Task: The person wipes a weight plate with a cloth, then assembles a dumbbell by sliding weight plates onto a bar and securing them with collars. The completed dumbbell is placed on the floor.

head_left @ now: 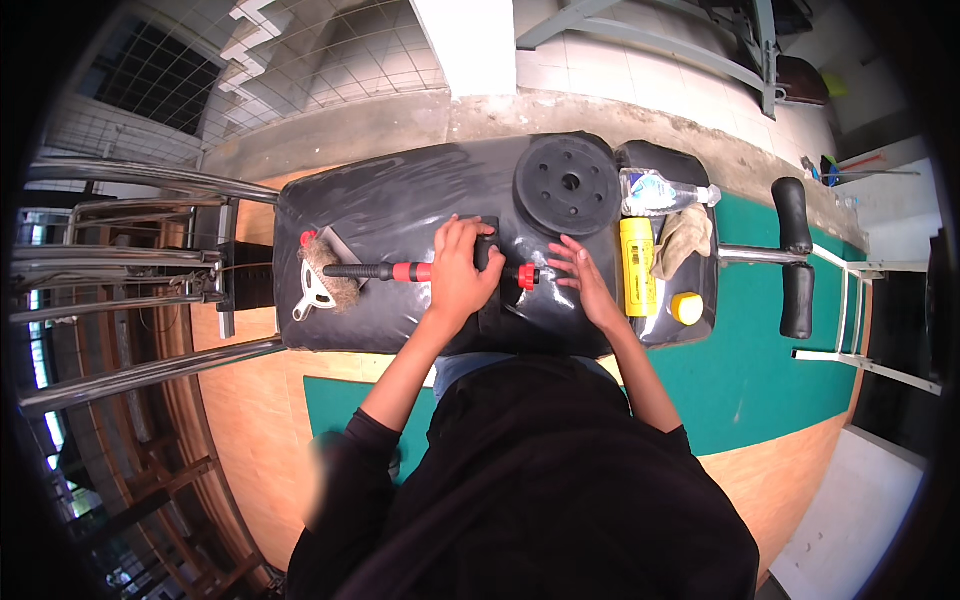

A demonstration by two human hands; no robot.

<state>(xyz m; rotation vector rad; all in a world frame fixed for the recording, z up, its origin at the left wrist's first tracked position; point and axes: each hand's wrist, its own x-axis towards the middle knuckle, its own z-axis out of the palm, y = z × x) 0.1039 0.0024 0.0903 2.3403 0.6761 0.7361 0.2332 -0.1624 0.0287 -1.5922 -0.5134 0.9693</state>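
A dumbbell with a black ribbed grip (355,271) and red collars lies crosswise on a black padded bench (400,185). My left hand (463,270) is closed over its middle, hiding part of the bar. Beside that hand, a narrow black piece (489,320), which looks like a weight plate on edge, crosses the bar. My right hand (588,283) has its fingers spread, just right of the red end collar (528,277), holding nothing. Beyond my right hand lies a round black weight plate (550,190) with several holes, flat on the bench.
On the bench's right pad lie a clear plastic bottle (660,193), a yellow bottle (638,265), a crumpled beige cloth (684,243) and a yellow cap (687,308). A brush with a white handle (312,292) rests at the left end. Metal bars (150,375) extend leftward.
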